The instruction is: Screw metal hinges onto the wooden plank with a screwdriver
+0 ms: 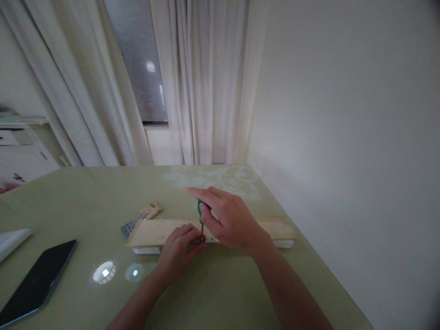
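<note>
A long pale wooden board (154,230) lies across the green table (220,284), resting on white supports. My right hand (228,220) is closed around a green-handled screwdriver (200,211) held upright, its tip down at the board's near edge. My left hand (178,250) rests on the board just left of the tip, fingers pinched together at the screwdriver's point; whatever they hold is too small to see.
A metal hinge (129,227) and a small wooden piece (151,210) lie behind the board's left end. A dark phone (37,279) sits at the near left, beside a white object (12,240). Curtains, a window and a plain wall stand behind the table.
</note>
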{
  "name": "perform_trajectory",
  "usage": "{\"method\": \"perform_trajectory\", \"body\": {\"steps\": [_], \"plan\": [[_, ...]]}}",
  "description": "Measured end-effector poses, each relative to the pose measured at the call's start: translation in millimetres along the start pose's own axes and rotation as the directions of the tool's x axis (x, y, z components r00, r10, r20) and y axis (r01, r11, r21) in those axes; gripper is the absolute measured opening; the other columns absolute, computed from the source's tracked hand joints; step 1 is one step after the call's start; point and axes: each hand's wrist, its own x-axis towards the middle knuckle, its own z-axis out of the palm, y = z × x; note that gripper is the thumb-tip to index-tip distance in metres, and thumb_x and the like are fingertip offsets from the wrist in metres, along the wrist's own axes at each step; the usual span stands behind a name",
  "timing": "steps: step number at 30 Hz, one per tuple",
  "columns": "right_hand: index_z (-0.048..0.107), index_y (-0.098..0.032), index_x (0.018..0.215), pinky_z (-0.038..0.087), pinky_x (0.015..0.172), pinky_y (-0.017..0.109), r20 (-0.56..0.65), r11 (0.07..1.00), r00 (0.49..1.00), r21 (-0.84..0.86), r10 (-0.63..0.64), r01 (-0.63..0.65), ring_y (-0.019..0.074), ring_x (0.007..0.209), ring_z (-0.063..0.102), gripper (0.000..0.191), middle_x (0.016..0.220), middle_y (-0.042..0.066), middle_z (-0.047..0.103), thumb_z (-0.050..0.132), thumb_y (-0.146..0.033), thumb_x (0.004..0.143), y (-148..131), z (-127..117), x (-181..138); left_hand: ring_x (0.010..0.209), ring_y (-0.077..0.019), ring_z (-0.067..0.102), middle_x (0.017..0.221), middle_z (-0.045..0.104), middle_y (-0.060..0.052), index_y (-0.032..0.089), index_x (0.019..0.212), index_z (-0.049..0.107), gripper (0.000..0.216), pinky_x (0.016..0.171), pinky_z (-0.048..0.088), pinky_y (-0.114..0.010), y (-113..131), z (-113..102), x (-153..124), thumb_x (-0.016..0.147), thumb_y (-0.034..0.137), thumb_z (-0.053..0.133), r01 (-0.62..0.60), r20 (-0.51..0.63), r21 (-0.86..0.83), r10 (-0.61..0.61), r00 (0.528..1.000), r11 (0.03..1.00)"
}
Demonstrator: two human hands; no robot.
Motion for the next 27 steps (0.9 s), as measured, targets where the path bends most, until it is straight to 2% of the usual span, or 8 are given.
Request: {"method": "perform_trajectory", "body": {"steps": [5, 7, 10, 14, 16, 21, 24, 27], "plan": [[0.064, -0.025, 0.137, 0.046, 0.077, 0.030, -0.053, 0.986, 0.997, -0.157, 0.055, -0.062, 0.0202, 0.090, 0.068, 0.047, 0.103, 0.006, 0.075, 0.046, -0.055, 0.106, 1.2, 7.6, 2.6, 0.092, -0.0244, 0.069, 0.103, 0.074, -0.005, 0.027, 0.099, 0.076, 0.011, 0.078, 0.053, -0.035, -0.1, 0.9, 0.0, 0.092, 0.034, 0.076, -0.016, -0.010, 0.022, 0.017, 1.000, 1.000], [0.059, -0.023, 0.144, 0.047, 0.082, 0.031, -0.056, 0.990, 0.997, -0.134, 0.047, -0.054, 0.0216, 0.097, 0.067, 0.049, 0.109, 0.007, 0.075, 0.047, -0.052, 0.106, 1.0, 6.1, 1.9, 0.092, -0.0245, 0.068, 0.103, 0.074, -0.006, 0.026, 0.098, 0.076, 0.011, 0.078, 0.053, -0.035, 0.5, 1.0, 0.0, 0.093, 0.036, 0.074, -0.019, -0.024, 0.028, 0.020, 1.000, 0.999], [0.044, -0.021, 0.157, 0.047, 0.091, 0.031, -0.027, 0.999, 1.000, -0.046, -0.015, 0.014, 0.0202, 0.107, 0.065, 0.050, 0.118, 0.008, 0.073, 0.042, -0.032, 0.108, 1.7, 1.0, 0.2, 0.091, -0.0241, 0.068, 0.102, 0.074, -0.006, 0.026, 0.096, 0.075, 0.011, 0.078, 0.052, -0.035, 2.7, 0.4, 0.3, 0.094, 0.037, 0.073, -0.009, -0.013, 0.027, 0.009, 1.000, 1.000], [0.066, -0.025, 0.136, 0.045, 0.078, 0.030, -0.056, 0.984, 0.998, -0.176, 0.016, -0.025, 0.0188, 0.087, 0.066, 0.042, 0.099, 0.005, 0.074, 0.041, -0.045, 0.109, 4.7, 3.5, 0.8, 0.086, -0.0225, 0.066, 0.093, 0.071, -0.003, 0.025, 0.091, 0.073, 0.010, 0.078, 0.050, -0.034, 4.6, -0.1, 0.6, 0.093, 0.035, 0.075, 0.002, -0.004, 0.010, -0.002, 1.000, 1.000], [0.070, -0.024, 0.128, 0.045, 0.076, 0.031, -0.092, 0.970, 0.995, -0.237, 0.040, -0.060, 0.0200, 0.085, 0.066, 0.044, 0.095, 0.005, 0.074, 0.043, -0.052, 0.108, 4.9, 6.4, 1.7, 0.086, -0.0227, 0.065, 0.093, 0.071, -0.003, 0.025, 0.091, 0.072, 0.011, 0.078, 0.049, -0.034, 3.8, 0.9, 0.2, 0.093, 0.035, 0.075, 0.005, -0.009, 0.013, -0.004, 1.000, 1.000], [0.046, -0.019, 0.155, 0.047, 0.091, 0.030, -0.064, 0.996, 0.997, -0.083, -0.047, 0.042, 0.0200, 0.111, 0.064, 0.052, 0.123, 0.008, 0.071, 0.047, -0.027, 0.104, 3.9, 6.6, 1.4, 0.091, -0.0242, 0.066, 0.101, 0.073, -0.005, 0.026, 0.099, 0.075, 0.012, 0.078, 0.049, -0.035, 1.2, 3.4, -0.6, 0.093, 0.037, 0.075, 0.006, -0.014, 0.025, -0.006, 1.000, 1.000], [0.060, -0.025, 0.143, 0.048, 0.081, 0.030, -0.061, 0.988, 0.997, -0.150, -0.037, 0.027, 0.0189, 0.094, 0.067, 0.041, 0.107, 0.004, 0.073, 0.045, -0.041, 0.108, 5.2, 9.7, 2.0, 0.089, -0.0239, 0.067, 0.101, 0.073, -0.005, 0.026, 0.099, 0.076, 0.013, 0.077, 0.050, -0.035, 1.7, 3.5, -0.4, 0.091, 0.036, 0.077, 0.009, -0.013, 0.028, -0.009, 1.000, 1.000], [0.068, -0.023, 0.133, 0.046, 0.073, 0.031, -0.088, 0.965, 0.996, -0.262, 0.006, -0.029, 0.0201, 0.083, 0.066, 0.045, 0.095, 0.005, 0.072, 0.045, -0.052, 0.107, 3.4, 10.4, 1.8, 0.089, -0.0237, 0.066, 0.100, 0.073, -0.005, 0.026, 0.097, 0.075, 0.011, 0.077, 0.050, -0.034, 1.1, 3.5, -0.6, 0.091, 0.034, 0.077, 0.008, -0.011, 0.036, -0.008, 1.000, 0.999]]}}
